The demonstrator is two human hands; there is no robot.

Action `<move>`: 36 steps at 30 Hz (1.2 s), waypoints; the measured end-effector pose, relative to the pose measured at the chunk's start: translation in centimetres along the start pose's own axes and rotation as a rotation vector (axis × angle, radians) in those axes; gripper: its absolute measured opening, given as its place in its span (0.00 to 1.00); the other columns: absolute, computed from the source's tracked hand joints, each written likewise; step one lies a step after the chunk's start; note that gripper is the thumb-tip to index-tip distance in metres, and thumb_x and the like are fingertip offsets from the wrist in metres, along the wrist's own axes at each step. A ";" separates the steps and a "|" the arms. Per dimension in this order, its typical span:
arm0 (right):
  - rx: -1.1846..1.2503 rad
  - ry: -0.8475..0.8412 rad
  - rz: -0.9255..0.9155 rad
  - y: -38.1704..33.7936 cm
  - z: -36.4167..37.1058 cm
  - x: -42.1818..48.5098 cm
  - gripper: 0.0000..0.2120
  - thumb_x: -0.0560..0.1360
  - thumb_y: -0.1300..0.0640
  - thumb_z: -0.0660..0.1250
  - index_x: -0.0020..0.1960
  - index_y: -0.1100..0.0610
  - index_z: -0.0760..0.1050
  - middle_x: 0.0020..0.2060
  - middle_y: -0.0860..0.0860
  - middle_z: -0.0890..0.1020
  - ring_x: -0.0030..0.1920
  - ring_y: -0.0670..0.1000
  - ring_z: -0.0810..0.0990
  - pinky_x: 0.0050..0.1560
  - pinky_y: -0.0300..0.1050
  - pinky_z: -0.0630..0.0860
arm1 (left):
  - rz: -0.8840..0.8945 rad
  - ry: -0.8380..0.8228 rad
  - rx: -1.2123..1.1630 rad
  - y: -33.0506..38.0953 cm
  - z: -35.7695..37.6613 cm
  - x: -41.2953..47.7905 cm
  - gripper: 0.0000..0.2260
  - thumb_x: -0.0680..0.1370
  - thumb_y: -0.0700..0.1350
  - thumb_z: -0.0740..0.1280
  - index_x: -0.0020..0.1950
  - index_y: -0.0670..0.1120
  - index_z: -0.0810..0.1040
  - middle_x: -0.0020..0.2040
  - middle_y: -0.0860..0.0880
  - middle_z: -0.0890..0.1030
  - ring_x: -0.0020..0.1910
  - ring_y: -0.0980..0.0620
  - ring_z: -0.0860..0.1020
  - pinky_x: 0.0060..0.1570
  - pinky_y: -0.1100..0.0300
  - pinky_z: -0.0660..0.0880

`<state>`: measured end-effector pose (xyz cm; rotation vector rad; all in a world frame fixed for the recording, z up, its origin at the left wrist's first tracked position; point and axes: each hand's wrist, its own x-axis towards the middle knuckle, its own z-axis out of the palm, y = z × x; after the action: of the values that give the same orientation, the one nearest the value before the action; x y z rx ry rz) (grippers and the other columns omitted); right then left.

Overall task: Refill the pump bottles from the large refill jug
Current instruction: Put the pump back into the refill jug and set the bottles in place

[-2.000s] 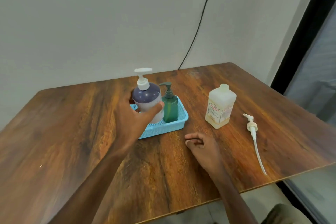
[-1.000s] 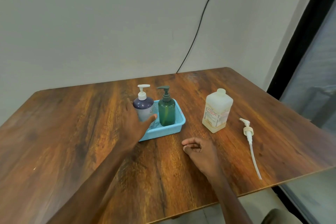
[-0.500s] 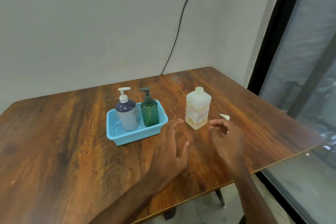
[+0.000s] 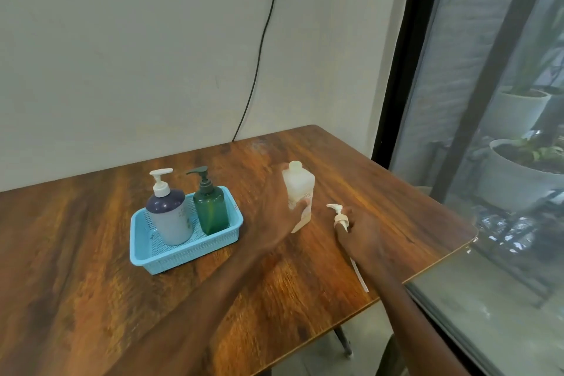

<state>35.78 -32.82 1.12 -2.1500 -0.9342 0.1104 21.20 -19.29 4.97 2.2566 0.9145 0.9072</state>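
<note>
A cream refill jug [image 4: 300,185] with no cap stands on the wooden table [image 4: 91,253]. My left hand [image 4: 279,214] wraps around the jug's left side, thumb on its front. A loose white pump head [image 4: 338,214] with a long tube lies to the right of the jug. My right hand [image 4: 364,238] rests over the pump, fingers closing around its collar. A purple pump bottle [image 4: 169,217] and a green pump bottle [image 4: 210,207] stand upright in a blue basket [image 4: 183,253] to the left.
A black cable [image 4: 259,49] runs down the wall behind the table. The table's right edge [image 4: 442,256] is close to my right hand. Beyond it is a glass pane with potted plants [image 4: 525,168] outside.
My left hand set the purple bottle into the basket, let go and moved right onto the jug. My right hand moved right onto the loose pump. The view swung right.
</note>
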 end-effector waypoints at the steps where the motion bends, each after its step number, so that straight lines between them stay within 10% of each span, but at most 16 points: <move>1: -0.002 -0.007 0.008 0.0 0.1 0.1 0.10 0.77 0.52 0.70 0.58 0.52 0.81 0.50 0.48 0.83 0.50 0.49 0.80 0.50 0.49 0.80 | 0.009 -0.004 -0.013 -0.2 -0.1 0.0 0.41 0.75 0.54 0.78 0.79 0.58 0.54 0.76 0.52 0.69 0.72 0.50 0.72 0.66 0.53 0.76; 5: -0.034 -0.054 0.010 -1.2 -0.7 -0.5 0.09 0.76 0.49 0.73 0.53 0.49 0.77 0.45 0.44 0.81 0.44 0.45 0.79 0.45 0.47 0.81 | 0.019 -0.043 -0.072 -0.5 -0.9 -0.4 0.40 0.75 0.51 0.79 0.78 0.59 0.57 0.75 0.52 0.70 0.73 0.50 0.72 0.67 0.48 0.78; 13: 0.191 -0.050 -0.032 -5.6 -2.0 -3.0 0.11 0.70 0.52 0.79 0.49 0.49 0.80 0.42 0.43 0.84 0.40 0.41 0.82 0.38 0.36 0.81 | -0.007 -0.078 -0.076 -1.8 -3.7 -4.7 0.35 0.75 0.58 0.77 0.75 0.63 0.59 0.69 0.61 0.71 0.64 0.62 0.70 0.58 0.70 0.68; 24: 0.722 0.097 -0.311 -17.8 -9.2 -5.8 0.16 0.77 0.56 0.73 0.63 0.49 0.78 0.53 0.43 0.85 0.51 0.43 0.85 0.51 0.46 0.84 | -0.007 -0.158 0.047 -2.6 -6.2 -7.5 0.35 0.77 0.61 0.73 0.79 0.56 0.61 0.75 0.54 0.72 0.73 0.52 0.73 0.71 0.54 0.72; 36: 0.663 0.179 -0.450 -21.9 -10.9 -4.5 0.13 0.79 0.57 0.71 0.63 0.53 0.82 0.52 0.43 0.86 0.50 0.48 0.86 0.51 0.50 0.85 | 0.036 -0.142 0.116 -2.1 -6.4 -7.9 0.38 0.78 0.58 0.73 0.81 0.56 0.56 0.77 0.52 0.69 0.74 0.50 0.71 0.71 0.49 0.73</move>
<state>23.54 -33.06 22.78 -1.2928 -1.0681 0.0003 11.34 -22.45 4.52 2.4090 0.8856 0.7149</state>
